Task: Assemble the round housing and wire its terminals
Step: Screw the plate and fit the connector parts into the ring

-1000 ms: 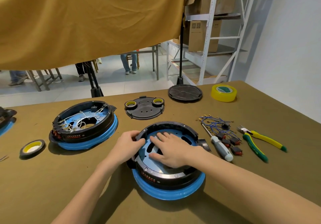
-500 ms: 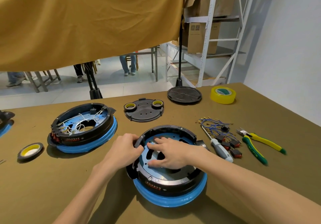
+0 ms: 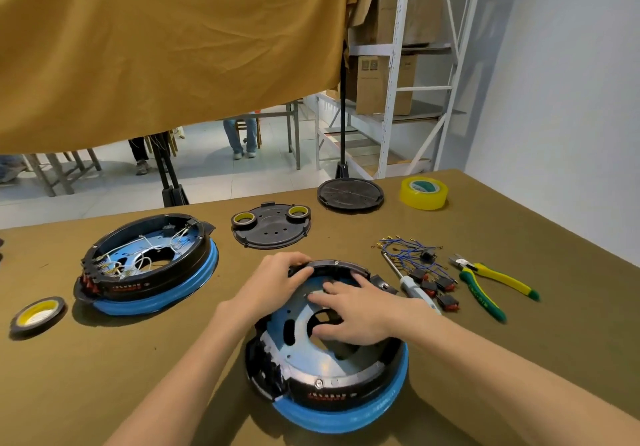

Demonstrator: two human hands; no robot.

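Observation:
A round black housing (image 3: 325, 393) with a blue rim and a metal inner plate lies on the table in front of me. My left hand (image 3: 273, 286) grips its far left black rim, fingers curled over the edge. My right hand (image 3: 356, 314) rests flat on the metal plate inside, fingers spread. To the right lie a bundle of blue terminal wires (image 3: 405, 251), several small red-and-black switches (image 3: 436, 290) and a screwdriver (image 3: 412, 286). Parts of the plate are hidden under my right hand.
A second housing (image 3: 145, 272) with white wiring sits at the left. A black cover (image 3: 272, 226) carrying two tape rolls and a round black lid (image 3: 349, 194) lie behind. Yellow tape (image 3: 424, 193), green-yellow pliers (image 3: 488, 283) and a tape roll (image 3: 36, 314) are also on the table.
The housing has been pulled closer to me and turned. My left hand has shifted up along the rim to its far edge. My right hand stays pressed on the inner plate.

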